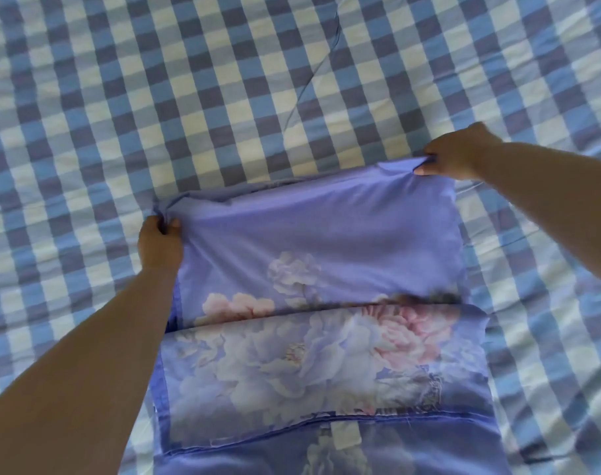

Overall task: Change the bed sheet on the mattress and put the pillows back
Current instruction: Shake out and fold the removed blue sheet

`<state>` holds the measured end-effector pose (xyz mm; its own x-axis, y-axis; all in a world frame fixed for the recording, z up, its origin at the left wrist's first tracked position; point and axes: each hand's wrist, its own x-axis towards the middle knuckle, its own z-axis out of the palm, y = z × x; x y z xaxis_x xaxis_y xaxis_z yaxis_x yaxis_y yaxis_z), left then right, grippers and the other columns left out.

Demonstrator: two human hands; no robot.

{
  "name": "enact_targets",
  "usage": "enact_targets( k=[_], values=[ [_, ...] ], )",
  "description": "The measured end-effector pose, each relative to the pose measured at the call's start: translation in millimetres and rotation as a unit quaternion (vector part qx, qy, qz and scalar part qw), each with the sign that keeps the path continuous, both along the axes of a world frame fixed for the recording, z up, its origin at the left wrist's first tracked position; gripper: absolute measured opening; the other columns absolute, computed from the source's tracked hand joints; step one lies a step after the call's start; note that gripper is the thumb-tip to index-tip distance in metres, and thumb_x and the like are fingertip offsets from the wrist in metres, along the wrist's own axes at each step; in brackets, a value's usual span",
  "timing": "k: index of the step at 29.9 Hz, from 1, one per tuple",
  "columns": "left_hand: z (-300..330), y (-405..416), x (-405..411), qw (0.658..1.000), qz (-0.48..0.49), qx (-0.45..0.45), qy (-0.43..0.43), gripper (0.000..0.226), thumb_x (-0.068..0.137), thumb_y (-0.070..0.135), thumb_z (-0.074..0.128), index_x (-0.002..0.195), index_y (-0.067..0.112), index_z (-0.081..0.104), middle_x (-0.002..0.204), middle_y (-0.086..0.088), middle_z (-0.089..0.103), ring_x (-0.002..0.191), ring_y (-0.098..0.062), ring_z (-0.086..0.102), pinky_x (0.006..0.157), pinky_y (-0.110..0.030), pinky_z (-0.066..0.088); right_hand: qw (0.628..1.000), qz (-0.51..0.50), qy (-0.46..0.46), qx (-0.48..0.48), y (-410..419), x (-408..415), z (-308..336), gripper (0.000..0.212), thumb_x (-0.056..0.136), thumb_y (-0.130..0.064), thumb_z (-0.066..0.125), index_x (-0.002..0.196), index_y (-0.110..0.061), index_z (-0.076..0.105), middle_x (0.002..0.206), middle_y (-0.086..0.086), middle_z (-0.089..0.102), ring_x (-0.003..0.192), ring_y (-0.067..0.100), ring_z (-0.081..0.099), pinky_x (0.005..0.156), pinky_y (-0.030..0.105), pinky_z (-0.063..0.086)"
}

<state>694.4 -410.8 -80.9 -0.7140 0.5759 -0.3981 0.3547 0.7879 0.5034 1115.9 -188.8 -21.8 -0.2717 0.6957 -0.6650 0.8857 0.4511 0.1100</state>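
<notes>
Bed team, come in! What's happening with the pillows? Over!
Left hand and right hand pinch far corners of purple flowered pillow. Second flowered pillow nearer. Blue checked bed sheet spread underneath, creased. Nothing blocking.

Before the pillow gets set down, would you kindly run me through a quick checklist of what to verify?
1. Left hand grips the pillow corner: ok.
2. Right hand pinches the other far corner: ok.
3. Checked sheet spread over the bed: ok.
4. Sheet smooth: not ok, a crease runs behind the pillow.
5. Second pillow lying flat nearer the person: ok.
6. Sheet edges tucked: cannot tell.
</notes>
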Motion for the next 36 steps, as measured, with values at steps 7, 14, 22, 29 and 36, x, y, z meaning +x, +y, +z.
enact_targets(
  k=[7, 14, 22, 29, 36],
  values=[
    [1.8, 20.7, -10.7, 0.993, 0.044, 0.104, 0.030, 0.031, 0.095, 0.028, 0.052, 0.071, 0.026, 0.032, 0.068, 0.009, 0.036, 0.061, -0.012, 0.036, 0.050, -0.016, 0.031, 0.972, -0.137, 0.082, 0.172, -6.1, -9.0, -33.4, 0.036, 0.097, -0.042, 0.039, 0.104, -0.015, 0.062, 0.105, 0.014, 0.063, 0.109, 0.034, 0.051, 0.094, 0.042, 0.031],
    [-7.9, 10.8, -15.6, 0.993, 0.102, -0.035, -0.051, 0.056, 0.080, 0.069, 0.053, 0.064, 0.021, 0.030, 0.059, -0.001, 0.030, 0.050, -0.017, 0.033, 0.047, -0.028, 0.028, 0.905, -0.290, 0.236, 0.204, -40.2, -19.2, -47.9, 0.057, 0.090, -0.052, 0.050, 0.131, -0.013, 0.043, 0.138, 0.015, 0.040, 0.128, 0.036, 0.036, 0.103, 0.048, 0.032],
    [3.7, -61.8, -9.1, 0.952, -0.065, -0.194, -0.228, 0.065, 0.073, 0.038, 0.080, 0.126, 0.009, 0.054, 0.113, -0.005, 0.065, 0.083, -0.011, 0.067, 0.086, -0.030, 0.054, 0.790, -0.535, 0.285, 0.093, -86.6, 4.7, -60.0, 0.040, 0.088, -0.032, 0.059, 0.108, 0.003, 0.056, 0.095, 0.018, 0.055, 0.100, 0.035, 0.058, 0.073, 0.034, 0.038],
    [20.5, -40.1, -6.7, 0.895, 0.065, 0.076, -0.435, 0.033, 0.094, 0.017, 0.057, 0.126, 0.007, 0.056, 0.109, -0.008, 0.070, 0.094, -0.019, 0.070, 0.079, -0.037, 0.058, 0.842, -0.410, 0.240, 0.256, -125.8, -13.6, -53.7, 0.061, 0.079, -0.029, 0.058, 0.136, -0.017, 0.038, 0.138, 0.012, 0.040, 0.128, 0.032, 0.038, 0.102, 0.044, 0.031],
    [42.4, 39.0, -24.9, 0.980, 0.058, 0.168, -0.094, 0.043, 0.089, 0.006, 0.058, 0.130, 0.017, 0.049, 0.100, -0.002, 0.058, 0.075, -0.005, 0.053, 0.077, -0.019, 0.047, 0.896, -0.143, 0.295, 0.300, -193.9, -33.0, -64.2, 0.056, 0.078, -0.034, 0.053, 0.129, -0.011, 0.049, 0.128, 0.012, 0.052, 0.117, 0.035, 0.048, 0.099, 0.044, 0.034]
  ],
)
